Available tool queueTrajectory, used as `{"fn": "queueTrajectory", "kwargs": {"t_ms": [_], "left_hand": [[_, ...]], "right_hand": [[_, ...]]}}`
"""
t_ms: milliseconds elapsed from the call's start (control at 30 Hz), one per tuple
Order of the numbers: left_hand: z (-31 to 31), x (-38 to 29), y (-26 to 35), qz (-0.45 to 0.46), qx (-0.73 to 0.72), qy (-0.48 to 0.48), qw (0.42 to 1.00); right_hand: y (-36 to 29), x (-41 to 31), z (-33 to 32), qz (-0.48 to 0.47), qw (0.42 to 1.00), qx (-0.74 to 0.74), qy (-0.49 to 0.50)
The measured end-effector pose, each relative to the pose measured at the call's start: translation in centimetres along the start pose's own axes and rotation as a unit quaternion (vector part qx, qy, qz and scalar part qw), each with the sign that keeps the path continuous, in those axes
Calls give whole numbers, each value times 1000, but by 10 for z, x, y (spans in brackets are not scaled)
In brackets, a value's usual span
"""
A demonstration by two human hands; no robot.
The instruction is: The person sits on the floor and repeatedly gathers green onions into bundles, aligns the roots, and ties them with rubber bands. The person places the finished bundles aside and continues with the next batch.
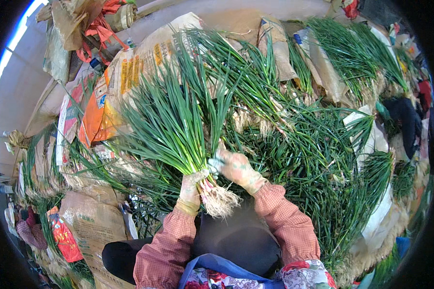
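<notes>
In a soiled pale glove, my left hand grips a bunch of green onions just above its whitish bulbs and stringy roots. The green leaves fan out up and to the left; the roots hang over my dark-clad lap. My right hand, in a stained light glove, is at the bunch's right side with its fingers against the lower stalks. Whether it pinches some stalks there, I cannot tell. Behind and to the right of the hands lies a pile of loose green leaves and stalks.
A printed woven sack with an orange end lies beyond the bunch. More bunches rest on sacks at the upper right. A brown printed sack is at my left. People in dark and checked clothing sit near both edges.
</notes>
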State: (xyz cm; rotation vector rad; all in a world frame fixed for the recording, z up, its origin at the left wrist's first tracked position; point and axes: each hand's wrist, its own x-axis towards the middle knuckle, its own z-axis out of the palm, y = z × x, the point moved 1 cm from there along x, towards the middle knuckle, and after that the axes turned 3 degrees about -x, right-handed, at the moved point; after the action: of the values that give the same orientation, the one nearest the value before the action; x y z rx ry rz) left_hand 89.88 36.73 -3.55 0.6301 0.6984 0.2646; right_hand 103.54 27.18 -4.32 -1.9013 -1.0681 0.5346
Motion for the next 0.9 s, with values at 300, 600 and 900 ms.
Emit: {"fn": "queueTrajectory", "kwargs": {"t_ms": [300,600,900], "left_hand": [[7,8,-15,43,-16,-7,999],[13,7,-35,30,23,28,999],[-5,8,-30,25,24,31,999]], "right_hand": [[3,10,-42,225,929,291,41],[1,16,-16,91,970,-223,-39],[8,-14,-78,33,648,695,309]]}}
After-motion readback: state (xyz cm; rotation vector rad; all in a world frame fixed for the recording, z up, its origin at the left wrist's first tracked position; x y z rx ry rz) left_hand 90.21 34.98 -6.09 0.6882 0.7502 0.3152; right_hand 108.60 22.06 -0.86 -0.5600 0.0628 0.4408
